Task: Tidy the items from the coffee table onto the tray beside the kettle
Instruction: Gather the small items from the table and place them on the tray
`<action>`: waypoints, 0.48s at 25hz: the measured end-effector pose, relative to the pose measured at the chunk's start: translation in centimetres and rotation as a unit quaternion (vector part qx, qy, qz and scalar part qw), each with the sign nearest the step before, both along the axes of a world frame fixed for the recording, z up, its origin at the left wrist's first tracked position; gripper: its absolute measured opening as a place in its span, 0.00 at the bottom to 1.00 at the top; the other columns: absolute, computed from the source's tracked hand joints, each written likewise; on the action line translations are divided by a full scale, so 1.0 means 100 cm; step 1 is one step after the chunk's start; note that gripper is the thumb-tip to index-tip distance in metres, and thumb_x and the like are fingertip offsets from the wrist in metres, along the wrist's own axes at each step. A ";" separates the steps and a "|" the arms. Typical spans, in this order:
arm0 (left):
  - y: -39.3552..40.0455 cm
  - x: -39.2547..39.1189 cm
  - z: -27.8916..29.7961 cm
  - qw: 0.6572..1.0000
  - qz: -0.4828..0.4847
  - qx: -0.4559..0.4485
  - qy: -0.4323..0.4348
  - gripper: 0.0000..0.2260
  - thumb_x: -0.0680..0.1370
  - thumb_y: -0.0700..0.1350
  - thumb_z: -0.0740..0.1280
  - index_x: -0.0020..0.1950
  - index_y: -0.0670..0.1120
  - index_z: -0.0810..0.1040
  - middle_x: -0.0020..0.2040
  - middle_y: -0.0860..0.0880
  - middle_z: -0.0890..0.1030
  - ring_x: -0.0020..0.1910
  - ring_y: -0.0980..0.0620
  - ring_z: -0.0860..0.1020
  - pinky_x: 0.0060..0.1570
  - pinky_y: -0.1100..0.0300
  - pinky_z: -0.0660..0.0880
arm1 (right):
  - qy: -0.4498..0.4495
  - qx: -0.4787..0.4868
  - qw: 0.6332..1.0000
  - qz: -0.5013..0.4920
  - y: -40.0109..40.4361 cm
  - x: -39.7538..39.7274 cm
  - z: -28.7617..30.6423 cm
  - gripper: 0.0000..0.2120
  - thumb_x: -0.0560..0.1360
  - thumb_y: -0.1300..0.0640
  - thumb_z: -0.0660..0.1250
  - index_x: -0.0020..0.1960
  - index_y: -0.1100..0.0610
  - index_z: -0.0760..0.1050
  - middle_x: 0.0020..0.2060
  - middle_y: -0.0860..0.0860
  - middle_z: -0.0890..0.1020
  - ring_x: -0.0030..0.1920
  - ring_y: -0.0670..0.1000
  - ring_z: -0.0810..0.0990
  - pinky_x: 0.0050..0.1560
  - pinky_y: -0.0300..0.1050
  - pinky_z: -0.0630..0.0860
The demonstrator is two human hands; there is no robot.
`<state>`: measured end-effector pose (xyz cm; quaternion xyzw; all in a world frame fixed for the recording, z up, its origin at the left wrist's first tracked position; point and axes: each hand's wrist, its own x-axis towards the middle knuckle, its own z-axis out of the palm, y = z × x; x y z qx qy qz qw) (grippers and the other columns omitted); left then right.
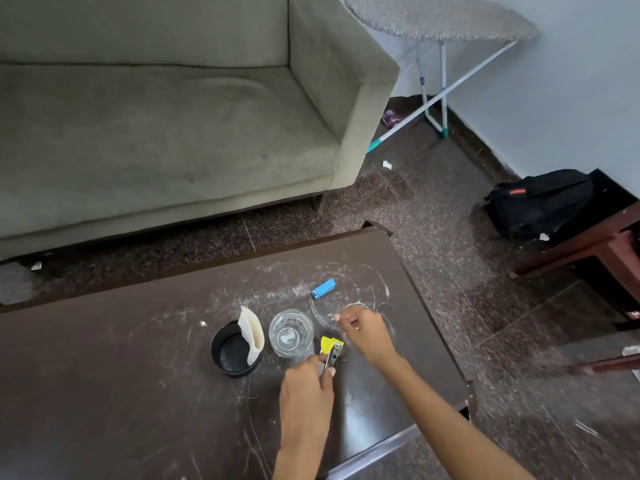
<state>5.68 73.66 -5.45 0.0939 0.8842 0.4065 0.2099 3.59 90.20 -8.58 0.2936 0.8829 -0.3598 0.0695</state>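
Brown scratched tabletop fills the lower frame, w/ both bare hands over its right part. Left hand, nearest, has its grip clamped on a yellow stapler; thumb & fingers pinch the metal end, yellow end points to 12 o'clock. Right hand hovers just at 1 o'clock of the stapler, fingers curled loosely together; can't tell if anything's pinched in them. Glass stands upright at 11 o'clock of the stapler, just beside it. Black cup sits at 9 o'clock of the glass, close by, w/ a white paper sachet leaning on its right rim. Blue stapler lies farther back, at 12 o'clock of the right hand, apart from the rest. Small white scrap lies at 10 o'clock of the cup. Beyond the tabletop: dark speckled floor, green-grey sofa at 11 o'clock, ironing board at 1 o'clock, black bag at 2 o'clock by the wall.
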 end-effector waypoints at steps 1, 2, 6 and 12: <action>0.000 0.000 -0.001 1.000 0.005 -0.001 -0.004 0.06 0.77 0.47 0.66 0.48 0.46 0.78 0.42 0.43 0.82 0.44 0.42 0.79 0.44 0.51 0.73 | -0.023 0.093 0.993 0.068 0.001 -0.014 -0.008 0.10 0.76 0.53 0.62 0.50 0.59 0.78 0.47 0.53 0.81 0.48 0.55 0.80 0.45 0.46 0.76; 0.000 -0.001 -0.002 1.000 0.011 -0.004 -0.008 0.06 0.77 0.47 0.65 0.49 0.46 0.78 0.43 0.44 0.82 0.45 0.43 0.79 0.44 0.52 0.72 | -0.046 0.150 0.979 0.129 0.001 -0.029 -0.015 0.11 0.76 0.56 0.61 0.55 0.58 0.76 0.54 0.54 0.78 0.55 0.56 0.77 0.50 0.48 0.75; 0.002 -0.005 -0.004 0.998 0.043 -0.004 -0.034 0.06 0.77 0.48 0.65 0.48 0.46 0.77 0.43 0.45 0.81 0.44 0.43 0.79 0.44 0.52 0.72 | -0.110 0.257 0.915 0.290 0.006 -0.073 -0.051 0.12 0.77 0.60 0.60 0.58 0.58 0.76 0.73 0.56 0.61 0.75 0.58 0.54 0.69 0.57 0.65; -0.005 -0.004 -0.010 0.997 0.057 -0.006 -0.051 0.06 0.77 0.48 0.65 0.46 0.46 0.76 0.41 0.45 0.80 0.42 0.43 0.78 0.43 0.50 0.74 | -0.162 0.278 0.902 0.288 0.011 -0.071 -0.075 0.13 0.75 0.68 0.59 0.58 0.59 0.73 0.63 0.58 0.67 0.64 0.60 0.66 0.57 0.53 0.74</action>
